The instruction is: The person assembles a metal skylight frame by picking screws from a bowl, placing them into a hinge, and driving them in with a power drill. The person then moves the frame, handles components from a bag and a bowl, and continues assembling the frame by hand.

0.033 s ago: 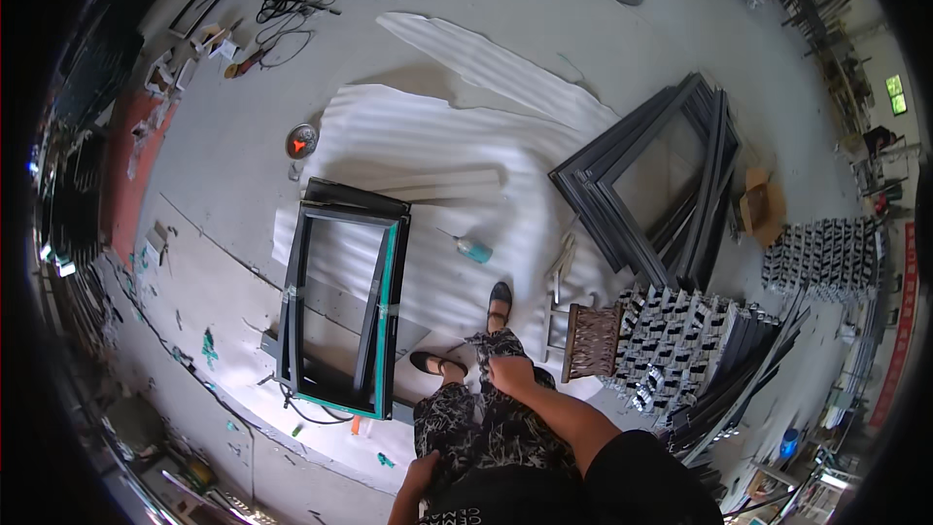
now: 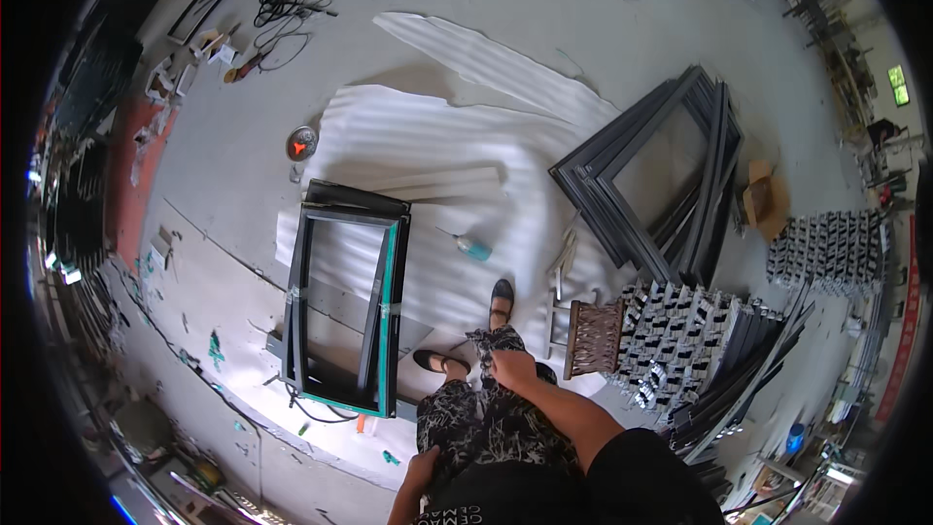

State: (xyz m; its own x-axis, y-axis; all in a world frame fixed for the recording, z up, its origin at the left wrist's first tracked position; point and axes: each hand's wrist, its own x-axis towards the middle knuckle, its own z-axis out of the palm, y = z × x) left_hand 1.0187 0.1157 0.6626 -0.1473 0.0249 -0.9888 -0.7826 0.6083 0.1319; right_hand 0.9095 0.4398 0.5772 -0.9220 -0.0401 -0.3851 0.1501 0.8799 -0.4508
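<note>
At six o'clock, the right hand and left hand rest against patterned trousers, finger closure indeterminable, with black frames at ten, a bottle at twelve and stacked profiles obstructing two o'clock.

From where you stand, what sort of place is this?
Probably a frame workshop: stacked dark grey rectangular frames, a black rectangular frame with green edging, and piled silver and black pieces.

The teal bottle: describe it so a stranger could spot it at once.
Find the wavy white sheet on the floor. On it, right of the green-edged dark frame and ahead of the forward shoe, lies the bottle; its teal body and thin spout set it apart from those dark neighbours.
</note>
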